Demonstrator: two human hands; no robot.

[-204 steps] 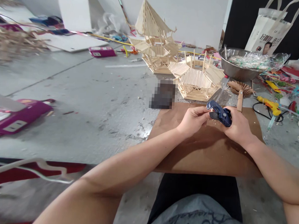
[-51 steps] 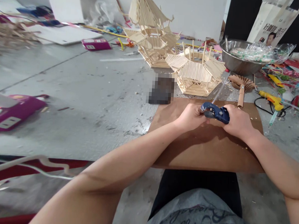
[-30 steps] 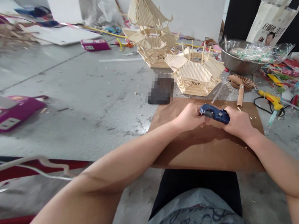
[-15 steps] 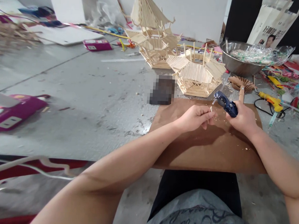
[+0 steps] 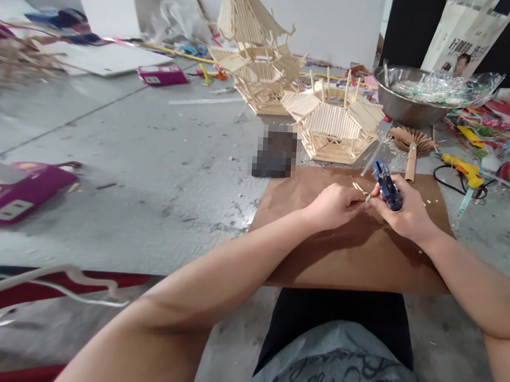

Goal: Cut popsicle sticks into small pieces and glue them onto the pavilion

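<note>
My left hand (image 5: 334,206) is closed in a pinch on short wooden sticks (image 5: 358,186) above a brown paper sheet (image 5: 345,267). Around a dark blue pliers-like cutter (image 5: 387,186) my right hand (image 5: 409,209) is wrapped, its tip pointing away from me. The right hand's thumb and finger reach the end of a short stick at my left fingertips, so the hands nearly touch. Behind them stands a hexagonal wooden-stick model (image 5: 333,124) with upright posts. A taller stick pagoda (image 5: 261,66) with a pointed roof is further back.
A blurred dark object (image 5: 276,152) lies left of the model. To the right are a brown paper fan (image 5: 412,145), a yellow glue gun (image 5: 463,170) with its cord, and a metal bowl (image 5: 407,105) holding plastic-wrapped material. Purple boxes (image 5: 28,190) sit on the left.
My right hand has moved left and slightly down, bringing the cutter beside my left fingertips. The cutter has turned more upright, and the fan's handle is now uncovered.
</note>
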